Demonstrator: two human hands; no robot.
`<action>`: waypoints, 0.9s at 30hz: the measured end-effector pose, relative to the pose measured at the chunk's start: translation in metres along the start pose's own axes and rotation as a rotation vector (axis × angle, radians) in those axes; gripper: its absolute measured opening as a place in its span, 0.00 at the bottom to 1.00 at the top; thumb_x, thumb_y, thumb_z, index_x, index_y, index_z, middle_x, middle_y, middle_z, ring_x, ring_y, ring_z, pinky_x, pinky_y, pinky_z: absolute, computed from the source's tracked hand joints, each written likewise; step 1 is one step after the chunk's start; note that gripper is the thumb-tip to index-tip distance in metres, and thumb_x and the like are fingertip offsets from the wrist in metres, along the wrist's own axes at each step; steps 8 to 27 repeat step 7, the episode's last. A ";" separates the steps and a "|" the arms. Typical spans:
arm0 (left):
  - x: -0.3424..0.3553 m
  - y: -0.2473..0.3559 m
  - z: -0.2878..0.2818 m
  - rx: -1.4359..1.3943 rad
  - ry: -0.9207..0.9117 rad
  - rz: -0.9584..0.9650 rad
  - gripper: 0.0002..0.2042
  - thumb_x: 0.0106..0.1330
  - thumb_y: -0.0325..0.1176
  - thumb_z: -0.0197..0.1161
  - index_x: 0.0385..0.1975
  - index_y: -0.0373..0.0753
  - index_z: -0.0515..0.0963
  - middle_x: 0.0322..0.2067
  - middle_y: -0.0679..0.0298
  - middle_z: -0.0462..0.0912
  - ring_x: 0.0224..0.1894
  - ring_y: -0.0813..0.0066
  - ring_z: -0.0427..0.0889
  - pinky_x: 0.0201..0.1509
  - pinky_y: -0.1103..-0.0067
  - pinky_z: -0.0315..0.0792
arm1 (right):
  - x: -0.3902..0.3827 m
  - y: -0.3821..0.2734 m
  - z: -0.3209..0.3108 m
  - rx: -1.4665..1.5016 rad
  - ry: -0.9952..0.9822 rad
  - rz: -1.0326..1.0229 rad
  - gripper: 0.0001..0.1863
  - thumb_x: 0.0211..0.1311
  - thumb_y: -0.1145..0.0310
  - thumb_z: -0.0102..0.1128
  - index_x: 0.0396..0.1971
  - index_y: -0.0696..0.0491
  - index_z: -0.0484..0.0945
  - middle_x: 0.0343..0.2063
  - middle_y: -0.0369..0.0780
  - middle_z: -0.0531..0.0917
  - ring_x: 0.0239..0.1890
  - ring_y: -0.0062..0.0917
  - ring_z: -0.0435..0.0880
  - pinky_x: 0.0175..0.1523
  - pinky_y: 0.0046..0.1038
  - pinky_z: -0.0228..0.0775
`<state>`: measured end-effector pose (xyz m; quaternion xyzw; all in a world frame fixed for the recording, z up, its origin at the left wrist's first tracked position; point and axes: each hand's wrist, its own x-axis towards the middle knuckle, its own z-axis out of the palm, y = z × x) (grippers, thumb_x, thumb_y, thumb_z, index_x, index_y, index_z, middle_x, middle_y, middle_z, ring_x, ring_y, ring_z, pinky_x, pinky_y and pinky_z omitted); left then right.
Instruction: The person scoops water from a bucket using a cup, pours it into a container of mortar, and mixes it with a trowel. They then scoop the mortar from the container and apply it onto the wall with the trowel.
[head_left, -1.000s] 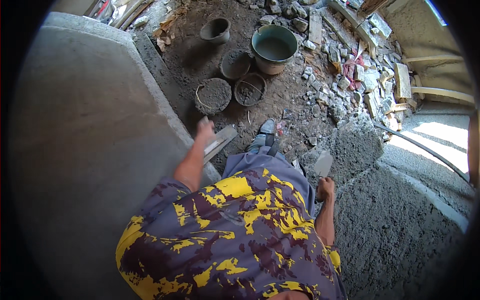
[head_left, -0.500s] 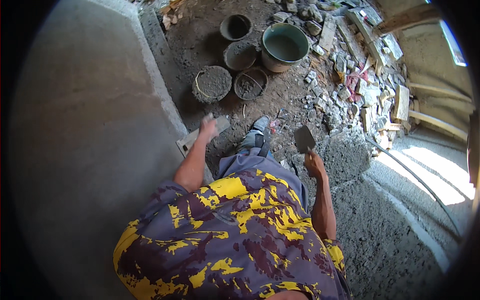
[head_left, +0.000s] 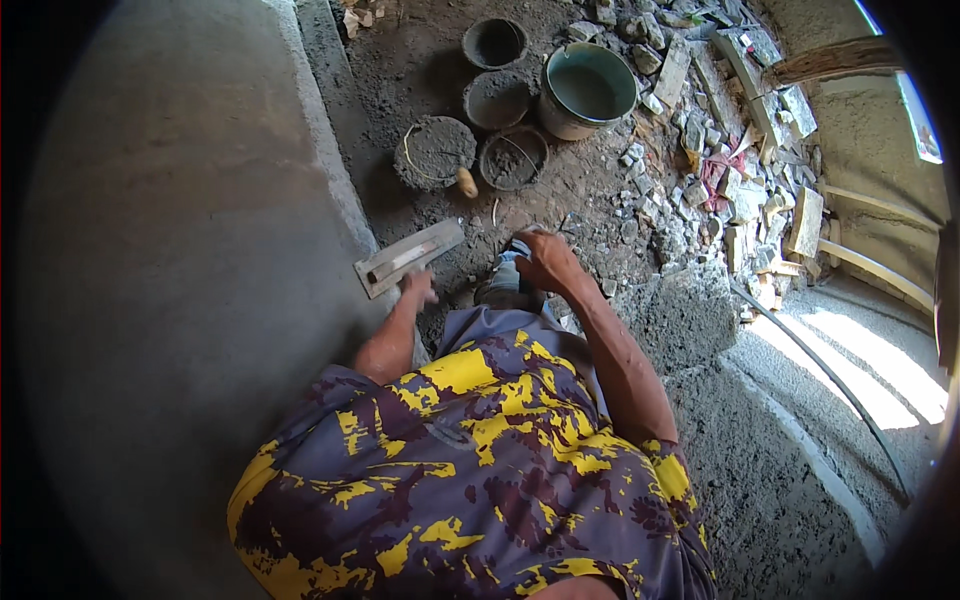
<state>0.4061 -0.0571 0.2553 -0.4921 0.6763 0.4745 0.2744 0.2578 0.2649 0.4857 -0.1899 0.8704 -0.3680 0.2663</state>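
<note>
My left hand [head_left: 418,287] is just below a metal plastering float [head_left: 400,265], fingers apart and slightly blurred. The float lies with its handle up across the edge of the smooth grey cement surface [head_left: 190,260]. Over my lower leg and shoe, my right hand [head_left: 552,262] has loosely bent fingers spread from the thumb; nothing shows in it. A wooden trowel handle [head_left: 467,182] sticks up at the rim of a mortar-filled bucket [head_left: 436,150]; its blade is hidden from view. Beside that bucket stands another bucket with some mortar [head_left: 513,158].
Two more dark buckets, one of them a mortar-coated bucket [head_left: 497,98], stand farther back beside a large green-lined pail [head_left: 588,92]. Broken rubble [head_left: 720,180] and planks cover the right side. A dark hose [head_left: 840,362] runs along the sunlit ground.
The trowel has left my right hand and now stands at the mortar bucket. That hand has moved left over my leg. My left hand has come off the float.
</note>
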 end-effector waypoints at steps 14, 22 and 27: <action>-0.068 -0.008 0.031 0.657 -0.571 0.576 0.14 0.60 0.38 0.62 0.43 0.37 0.77 0.44 0.52 0.81 0.44 0.57 0.81 0.49 0.67 0.75 | -0.193 0.207 0.099 -0.018 0.132 0.900 0.19 0.53 0.61 0.55 0.38 0.60 0.80 0.33 0.57 0.83 0.40 0.52 0.82 0.48 0.45 0.73; -0.068 -0.008 0.031 0.657 -0.571 0.576 0.14 0.60 0.38 0.62 0.43 0.37 0.77 0.44 0.52 0.81 0.44 0.57 0.81 0.49 0.67 0.75 | -0.193 0.207 0.099 -0.018 0.132 0.900 0.19 0.53 0.61 0.55 0.38 0.60 0.80 0.33 0.57 0.83 0.40 0.52 0.82 0.48 0.45 0.73; -0.068 -0.008 0.031 0.657 -0.571 0.576 0.14 0.60 0.38 0.62 0.43 0.37 0.77 0.44 0.52 0.81 0.44 0.57 0.81 0.49 0.67 0.75 | -0.193 0.207 0.099 -0.018 0.132 0.900 0.19 0.53 0.61 0.55 0.38 0.60 0.80 0.33 0.57 0.83 0.40 0.52 0.82 0.48 0.45 0.73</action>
